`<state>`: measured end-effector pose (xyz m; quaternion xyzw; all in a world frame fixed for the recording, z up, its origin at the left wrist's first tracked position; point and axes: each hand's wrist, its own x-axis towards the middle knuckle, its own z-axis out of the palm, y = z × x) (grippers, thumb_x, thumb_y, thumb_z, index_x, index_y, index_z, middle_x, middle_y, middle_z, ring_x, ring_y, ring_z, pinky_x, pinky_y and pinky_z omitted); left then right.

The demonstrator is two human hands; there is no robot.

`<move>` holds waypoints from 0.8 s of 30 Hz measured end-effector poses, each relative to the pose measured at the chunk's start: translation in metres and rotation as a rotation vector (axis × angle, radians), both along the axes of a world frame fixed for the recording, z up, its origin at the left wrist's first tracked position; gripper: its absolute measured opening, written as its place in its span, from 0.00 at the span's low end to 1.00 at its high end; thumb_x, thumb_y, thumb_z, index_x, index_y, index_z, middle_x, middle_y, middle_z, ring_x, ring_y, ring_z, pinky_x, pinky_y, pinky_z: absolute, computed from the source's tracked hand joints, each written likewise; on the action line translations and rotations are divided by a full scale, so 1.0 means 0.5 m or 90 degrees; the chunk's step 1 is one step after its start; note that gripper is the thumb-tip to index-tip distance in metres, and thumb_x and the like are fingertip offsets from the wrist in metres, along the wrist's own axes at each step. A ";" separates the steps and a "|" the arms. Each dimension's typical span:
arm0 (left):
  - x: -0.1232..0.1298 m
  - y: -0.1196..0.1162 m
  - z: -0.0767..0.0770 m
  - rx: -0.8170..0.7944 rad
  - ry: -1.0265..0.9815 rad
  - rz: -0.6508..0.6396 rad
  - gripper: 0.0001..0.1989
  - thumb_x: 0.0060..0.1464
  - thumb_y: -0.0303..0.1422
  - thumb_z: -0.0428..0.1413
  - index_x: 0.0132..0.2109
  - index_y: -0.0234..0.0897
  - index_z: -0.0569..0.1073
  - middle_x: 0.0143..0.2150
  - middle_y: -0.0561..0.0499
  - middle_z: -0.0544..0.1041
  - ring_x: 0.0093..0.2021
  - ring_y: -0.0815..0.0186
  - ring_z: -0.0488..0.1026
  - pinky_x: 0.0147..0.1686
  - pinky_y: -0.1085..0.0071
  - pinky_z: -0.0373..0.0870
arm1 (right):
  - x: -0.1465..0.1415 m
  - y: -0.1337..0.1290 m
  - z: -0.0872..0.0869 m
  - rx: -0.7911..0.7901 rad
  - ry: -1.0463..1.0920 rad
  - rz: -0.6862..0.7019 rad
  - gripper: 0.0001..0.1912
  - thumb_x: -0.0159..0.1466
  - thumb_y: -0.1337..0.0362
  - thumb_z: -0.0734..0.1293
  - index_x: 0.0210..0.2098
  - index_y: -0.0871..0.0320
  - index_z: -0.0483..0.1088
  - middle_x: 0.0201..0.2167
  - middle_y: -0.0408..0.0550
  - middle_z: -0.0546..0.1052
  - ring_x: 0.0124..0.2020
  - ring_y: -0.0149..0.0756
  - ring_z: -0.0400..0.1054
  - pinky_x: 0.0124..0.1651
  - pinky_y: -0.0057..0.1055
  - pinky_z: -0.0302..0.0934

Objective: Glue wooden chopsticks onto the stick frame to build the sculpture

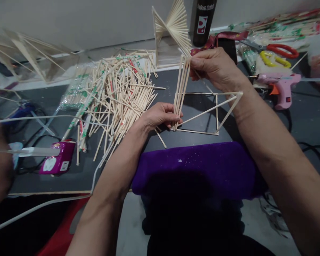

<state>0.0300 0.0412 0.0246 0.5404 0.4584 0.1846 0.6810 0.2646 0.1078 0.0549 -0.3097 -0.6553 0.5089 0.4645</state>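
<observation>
- Your left hand (162, 116) clamps the stick frame (181, 85) low, at picture centre.
- Your right hand (215, 65), fingers together, meets its top.
- Its upright sticks lean slightly right, spanning both hands.

Dark grey bench (169, 78), front edge finished in a tan strip. Left of centre, its surface is covered by a heap of loose sticks (140, 97); plastic-wrapped packs (76, 87) are laid alongside. Magenta power block (58, 160) is set near the front.
</observation>
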 end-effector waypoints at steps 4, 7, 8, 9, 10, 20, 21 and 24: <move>0.002 -0.002 0.000 0.003 0.007 0.010 0.10 0.46 0.27 0.67 0.38 0.31 0.79 0.31 0.48 0.83 0.25 0.73 0.74 0.24 0.75 0.67 | -0.001 -0.004 0.003 -0.001 -0.002 -0.017 0.12 0.63 0.60 0.71 0.25 0.59 0.75 0.22 0.45 0.72 0.23 0.29 0.60 0.30 0.29 0.51; 0.003 -0.003 0.001 0.002 0.009 0.019 0.09 0.46 0.26 0.66 0.38 0.31 0.79 0.31 0.47 0.83 0.24 0.72 0.75 0.23 0.75 0.66 | -0.003 -0.007 0.005 0.010 0.005 -0.010 0.11 0.62 0.62 0.70 0.25 0.59 0.75 0.22 0.45 0.72 0.23 0.30 0.59 0.30 0.30 0.49; 0.003 -0.003 0.001 0.000 0.008 0.020 0.09 0.46 0.26 0.66 0.38 0.31 0.79 0.31 0.47 0.83 0.24 0.73 0.74 0.23 0.75 0.66 | -0.004 -0.008 0.006 0.016 0.007 -0.012 0.12 0.63 0.63 0.69 0.24 0.60 0.75 0.21 0.45 0.72 0.23 0.29 0.59 0.29 0.30 0.48; 0.003 -0.003 0.001 -0.001 0.006 0.020 0.09 0.46 0.27 0.66 0.38 0.31 0.79 0.30 0.47 0.83 0.23 0.73 0.74 0.23 0.75 0.66 | -0.005 -0.010 0.007 0.020 0.006 -0.014 0.12 0.63 0.63 0.69 0.24 0.60 0.75 0.21 0.45 0.72 0.22 0.29 0.58 0.29 0.30 0.47; 0.003 -0.003 0.000 -0.002 0.004 0.018 0.09 0.46 0.27 0.66 0.38 0.31 0.79 0.30 0.48 0.83 0.23 0.73 0.74 0.23 0.76 0.66 | -0.005 -0.011 0.008 0.021 0.008 -0.017 0.13 0.63 0.63 0.69 0.23 0.59 0.75 0.20 0.45 0.71 0.22 0.29 0.58 0.29 0.30 0.47; 0.003 -0.006 0.000 -0.001 -0.013 0.019 0.07 0.47 0.26 0.65 0.37 0.32 0.78 0.30 0.48 0.82 0.22 0.74 0.73 0.23 0.75 0.65 | -0.002 -0.004 0.002 -0.007 0.005 0.015 0.20 0.62 0.50 0.72 0.23 0.59 0.73 0.22 0.45 0.71 0.24 0.29 0.59 0.32 0.31 0.50; 0.003 -0.006 0.000 -0.004 -0.016 0.019 0.07 0.47 0.26 0.65 0.36 0.32 0.78 0.29 0.48 0.82 0.22 0.74 0.73 0.23 0.75 0.65 | -0.002 -0.004 0.002 -0.013 0.011 0.014 0.21 0.62 0.49 0.72 0.22 0.59 0.73 0.22 0.45 0.71 0.24 0.29 0.59 0.32 0.31 0.51; 0.005 -0.007 0.002 -0.012 -0.019 0.020 0.06 0.48 0.25 0.65 0.36 0.32 0.78 0.30 0.48 0.82 0.22 0.74 0.73 0.23 0.75 0.65 | -0.001 -0.004 0.001 -0.033 0.027 0.022 0.20 0.61 0.49 0.73 0.25 0.59 0.75 0.23 0.45 0.72 0.24 0.30 0.61 0.32 0.31 0.52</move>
